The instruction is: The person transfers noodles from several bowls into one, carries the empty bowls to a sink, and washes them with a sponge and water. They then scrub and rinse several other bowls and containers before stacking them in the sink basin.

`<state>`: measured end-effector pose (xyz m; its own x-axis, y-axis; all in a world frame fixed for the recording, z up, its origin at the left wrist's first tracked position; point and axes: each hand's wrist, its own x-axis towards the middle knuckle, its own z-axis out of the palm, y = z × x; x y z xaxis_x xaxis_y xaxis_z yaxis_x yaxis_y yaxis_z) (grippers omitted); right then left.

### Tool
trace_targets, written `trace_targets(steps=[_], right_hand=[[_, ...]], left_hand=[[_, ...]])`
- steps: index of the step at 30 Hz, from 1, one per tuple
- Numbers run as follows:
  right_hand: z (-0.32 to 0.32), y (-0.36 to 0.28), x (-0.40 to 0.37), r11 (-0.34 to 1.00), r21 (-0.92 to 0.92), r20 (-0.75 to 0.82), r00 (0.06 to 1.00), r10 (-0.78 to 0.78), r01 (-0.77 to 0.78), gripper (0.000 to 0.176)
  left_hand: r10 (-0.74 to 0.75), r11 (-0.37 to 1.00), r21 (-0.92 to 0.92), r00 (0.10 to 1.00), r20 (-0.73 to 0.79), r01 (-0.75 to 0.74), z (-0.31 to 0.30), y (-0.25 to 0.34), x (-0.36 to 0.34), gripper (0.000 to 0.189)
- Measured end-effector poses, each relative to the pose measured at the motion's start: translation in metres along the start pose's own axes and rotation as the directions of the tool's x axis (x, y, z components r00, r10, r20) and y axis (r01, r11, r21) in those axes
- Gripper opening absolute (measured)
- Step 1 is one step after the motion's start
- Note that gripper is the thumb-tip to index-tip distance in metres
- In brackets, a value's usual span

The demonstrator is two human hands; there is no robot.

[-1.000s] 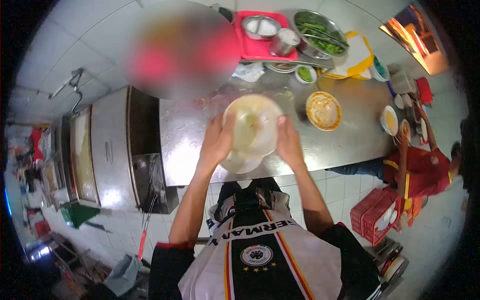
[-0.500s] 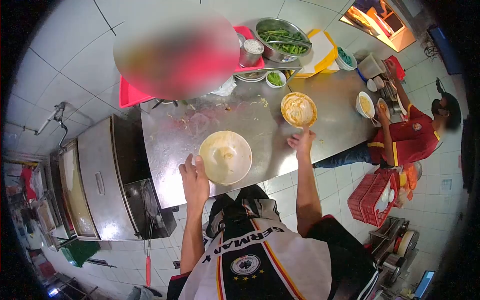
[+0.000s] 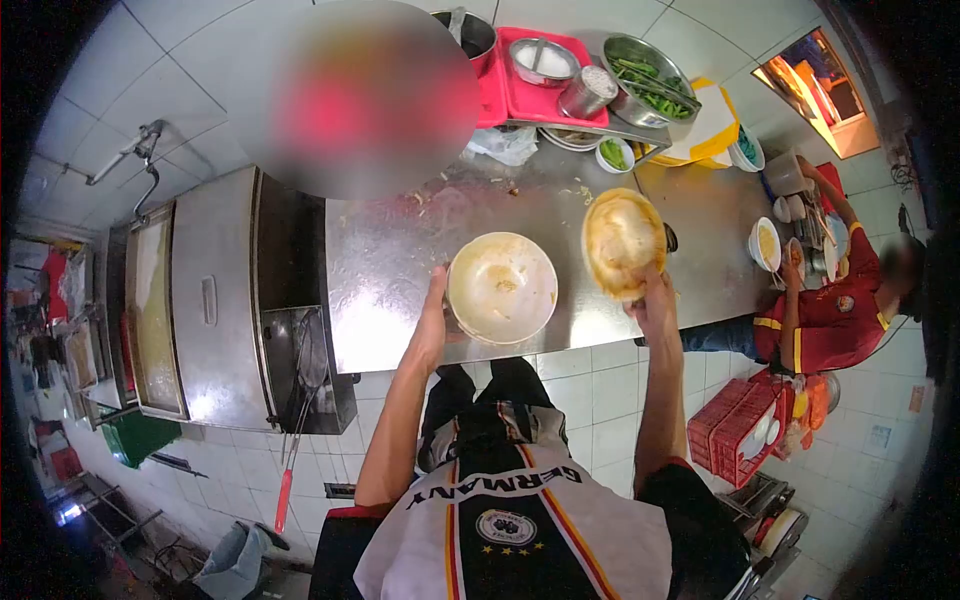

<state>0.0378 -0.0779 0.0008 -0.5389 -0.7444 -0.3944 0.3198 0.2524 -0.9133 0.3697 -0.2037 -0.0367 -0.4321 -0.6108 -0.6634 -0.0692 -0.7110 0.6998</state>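
My left hand [image 3: 432, 325] is closed on the left side of a white bowl [image 3: 505, 318], its fingers partly hidden behind the wall. Light brown residue and a few scraps lie inside that bowl. To the right, a second bowl [image 3: 620, 245], smeared orange-brown inside, is tilted over the metal table. My right hand [image 3: 655, 308] grips its near rim. The two bowls are apart from each other.
Food scraps lie on the steel table [image 3: 390, 290]. Behind it, a shelf carries a pink tray [image 3: 540, 105] and a metal bowl of greens [image 3: 650, 85]. A co-worker in a red shirt [image 3: 835, 310] stands at the right end near a noodle bowl [image 3: 764, 244]. A steel cabinet [image 3: 215, 300] is left.
My right hand has taken hold of the orange-stained bowl and tilted it. My left hand has closed on the white bowl's side. The whole view has shifted.
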Motion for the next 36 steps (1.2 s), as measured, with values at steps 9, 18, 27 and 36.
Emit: trace_targets(steps=[9,18,27,36], right_hand=[[0.118,-0.033,-0.024,0.66,-0.728,0.333,0.937,0.104,0.186,0.031],[0.103,0.009,0.02,0.937,-0.349,0.625,0.751,0.212,0.026,0.06],[0.128,0.035,-0.016,0.951,-0.172,0.552,0.775,0.309,-0.257,0.068],[0.308,0.018,-0.283,0.955,-0.226,0.809,0.509,0.293,-0.19,0.067]], left_hand=[[0.133,0.988,-0.09,0.99,0.038,-0.129,0.021,0.011,-0.016,0.097],[0.234,0.97,-0.006,0.934,-0.272,-0.245,0.026,-0.019,-0.005,0.106],[0.318,0.892,-0.195,0.873,-0.369,-0.407,0.029,-0.047,-0.024,0.109],[0.429,0.806,-0.121,0.712,-0.555,-0.58,-0.133,-0.072,-0.307,0.113]])
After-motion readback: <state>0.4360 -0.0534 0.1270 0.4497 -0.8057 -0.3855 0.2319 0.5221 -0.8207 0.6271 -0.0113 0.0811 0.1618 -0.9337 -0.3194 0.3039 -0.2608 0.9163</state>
